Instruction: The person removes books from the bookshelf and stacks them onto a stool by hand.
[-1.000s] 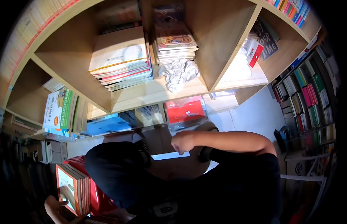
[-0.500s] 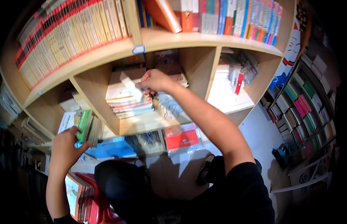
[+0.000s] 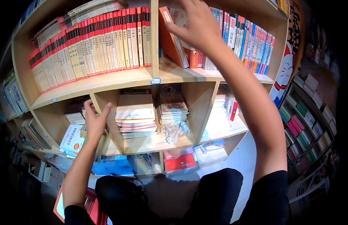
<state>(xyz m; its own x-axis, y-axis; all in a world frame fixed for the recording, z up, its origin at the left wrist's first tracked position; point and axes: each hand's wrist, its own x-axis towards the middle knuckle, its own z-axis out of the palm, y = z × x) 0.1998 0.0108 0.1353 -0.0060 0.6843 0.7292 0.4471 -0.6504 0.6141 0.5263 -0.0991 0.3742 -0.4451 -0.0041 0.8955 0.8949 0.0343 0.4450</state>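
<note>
My right hand is raised in front of the upper right shelf, fingers spread, with nothing seen in it; some fingertips are cut off at the top edge. It overlaps a leaning orange book and the books behind. Lower left, my left hand is open beside the upright divider, its thumb and fingers apart. Below it lies a white and green book. Between the hands, a stack of books fills part of the middle compartment, with a second stack and crumpled paper to its right.
Red-and-cream books line the upper left shelf. A red packet lies in the lowest compartment, near a blue item. Red stools with books stand at lower left. Another bookshelf stands on the right.
The view has tilted up. My right hand has risen from the middle stack to the upper shelf, and the white piece it held is gone from it. My left hand has left the green book.
</note>
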